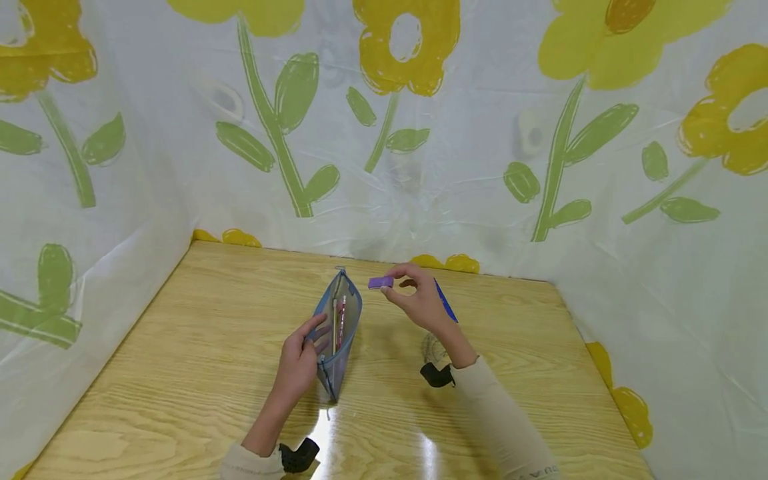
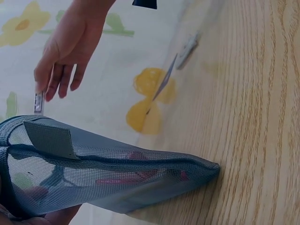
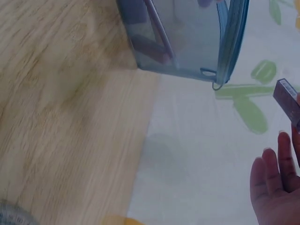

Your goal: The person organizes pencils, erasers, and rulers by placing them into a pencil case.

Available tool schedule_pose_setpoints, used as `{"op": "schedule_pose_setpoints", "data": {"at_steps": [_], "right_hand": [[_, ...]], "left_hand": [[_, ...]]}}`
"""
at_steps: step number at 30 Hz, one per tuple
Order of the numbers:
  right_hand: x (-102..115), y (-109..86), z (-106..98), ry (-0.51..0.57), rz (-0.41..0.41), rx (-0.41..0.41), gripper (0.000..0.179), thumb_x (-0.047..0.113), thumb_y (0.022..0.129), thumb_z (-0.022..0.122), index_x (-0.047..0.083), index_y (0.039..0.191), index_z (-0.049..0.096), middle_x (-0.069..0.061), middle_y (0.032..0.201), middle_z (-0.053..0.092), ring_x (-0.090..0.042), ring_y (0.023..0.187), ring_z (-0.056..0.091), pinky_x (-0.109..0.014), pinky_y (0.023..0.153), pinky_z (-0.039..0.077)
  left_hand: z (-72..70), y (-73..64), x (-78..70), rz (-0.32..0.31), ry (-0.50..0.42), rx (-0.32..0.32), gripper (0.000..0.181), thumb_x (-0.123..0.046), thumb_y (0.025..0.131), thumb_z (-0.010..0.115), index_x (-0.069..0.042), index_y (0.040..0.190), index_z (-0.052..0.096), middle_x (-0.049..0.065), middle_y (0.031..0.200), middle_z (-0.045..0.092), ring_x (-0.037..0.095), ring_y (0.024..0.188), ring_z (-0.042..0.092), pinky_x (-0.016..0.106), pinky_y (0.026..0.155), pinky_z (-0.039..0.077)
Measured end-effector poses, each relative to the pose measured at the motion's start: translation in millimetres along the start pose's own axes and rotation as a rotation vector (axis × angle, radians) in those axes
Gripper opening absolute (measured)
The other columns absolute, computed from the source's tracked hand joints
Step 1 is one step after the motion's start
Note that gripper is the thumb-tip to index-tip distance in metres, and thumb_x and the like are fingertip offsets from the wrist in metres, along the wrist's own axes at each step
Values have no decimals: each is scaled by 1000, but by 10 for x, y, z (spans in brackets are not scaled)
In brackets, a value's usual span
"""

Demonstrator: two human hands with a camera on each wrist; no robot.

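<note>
A blue mesh zip pencil pouch (image 1: 354, 327) stands over the table with its mouth spread open. My left hand (image 1: 298, 360) grips its near left side, thumb outside and some fingers inside the opening. Two pencils (image 1: 342, 323), one with a red pattern, show inside the pouch. Just right of the pouch's mouth, my right hand (image 1: 423, 300) pinches a purple eraser (image 1: 379, 283) between thumb and index finger. In the right wrist view the eraser (image 3: 285, 96) is apart from the pouch (image 3: 187, 51), its other fingers loosely extended.
A clear round protractor (image 1: 431, 348) lies on the wooden table (image 1: 198, 347) below the right forearm. Beyond the right wrist is a flat blue piece (image 1: 446, 301). A flower-printed cloth (image 1: 456, 193) rises behind the table and along both sides.
</note>
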State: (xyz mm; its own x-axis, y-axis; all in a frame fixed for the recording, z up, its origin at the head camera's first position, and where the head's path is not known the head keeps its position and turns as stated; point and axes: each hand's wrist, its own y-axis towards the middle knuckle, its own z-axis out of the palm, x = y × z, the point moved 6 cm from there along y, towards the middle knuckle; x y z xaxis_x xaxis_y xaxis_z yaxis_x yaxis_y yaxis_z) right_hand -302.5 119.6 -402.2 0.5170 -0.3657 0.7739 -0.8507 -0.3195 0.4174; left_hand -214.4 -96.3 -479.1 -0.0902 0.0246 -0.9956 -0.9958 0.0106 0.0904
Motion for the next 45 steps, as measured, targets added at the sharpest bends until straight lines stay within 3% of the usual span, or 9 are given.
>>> {"op": "schedule_pose_setpoints", "data": {"at_steps": [9, 15, 19, 25, 31, 40, 45], "right_hand": [[-177, 9, 217, -32, -31, 88, 17, 9, 85, 82, 9, 101, 74, -11, 123, 64, -29, 115, 57, -57, 89, 54], [-193, -22, 261, -54, -9, 145, 16, 12, 85, 82, 12, 99, 74, -12, 126, 62, -30, 117, 57, -62, 92, 52], [-215, -34, 262, -63, 0, 158, 16, 12, 85, 81, 11, 99, 74, -10, 126, 61, -30, 117, 57, -63, 92, 52], [-205, -44, 268, -102, 4, 178, 17, 14, 86, 81, 11, 102, 74, -9, 128, 61, -28, 118, 57, -55, 92, 54], [-175, -45, 290, -98, 12, 191, 17, 15, 87, 81, 12, 103, 75, -8, 128, 61, -28, 120, 56, -57, 95, 53], [-134, -5, 368, -150, -30, 201, 18, 15, 86, 81, 11, 104, 76, -9, 125, 62, -26, 116, 57, -41, 91, 53], [-106, -1, 398, -143, -31, 216, 19, 15, 87, 81, 11, 104, 75, -12, 126, 61, -27, 116, 56, -50, 92, 54]], "left_hand": [[6, 8, 11, -1, -9, -17, 54, 13, 97, 18, 15, 147, 40, 33, 154, 38, 49, 136, 48, 47, 110, 47], [9, 17, 12, 3, -10, -22, 53, 14, 97, 18, 16, 145, 41, 34, 153, 39, 49, 135, 48, 48, 110, 48], [13, 13, 5, 3, -7, -17, 54, 14, 97, 18, 16, 146, 41, 34, 153, 39, 49, 135, 48, 48, 110, 48], [16, 3, -1, 1, 0, -5, 53, 12, 98, 18, 15, 147, 39, 33, 154, 38, 48, 137, 47, 50, 111, 47], [17, 8, 20, 4, 1, -9, 54, 13, 97, 18, 15, 146, 40, 33, 153, 39, 49, 136, 48, 50, 110, 48], [-12, 3, 30, 11, -3, -21, 54, 13, 97, 18, 16, 145, 42, 33, 151, 41, 48, 134, 50, 49, 109, 49], [-25, -6, 24, 12, -15, -22, 54, 13, 96, 18, 16, 145, 41, 33, 151, 41, 49, 135, 49, 48, 109, 49]]}}
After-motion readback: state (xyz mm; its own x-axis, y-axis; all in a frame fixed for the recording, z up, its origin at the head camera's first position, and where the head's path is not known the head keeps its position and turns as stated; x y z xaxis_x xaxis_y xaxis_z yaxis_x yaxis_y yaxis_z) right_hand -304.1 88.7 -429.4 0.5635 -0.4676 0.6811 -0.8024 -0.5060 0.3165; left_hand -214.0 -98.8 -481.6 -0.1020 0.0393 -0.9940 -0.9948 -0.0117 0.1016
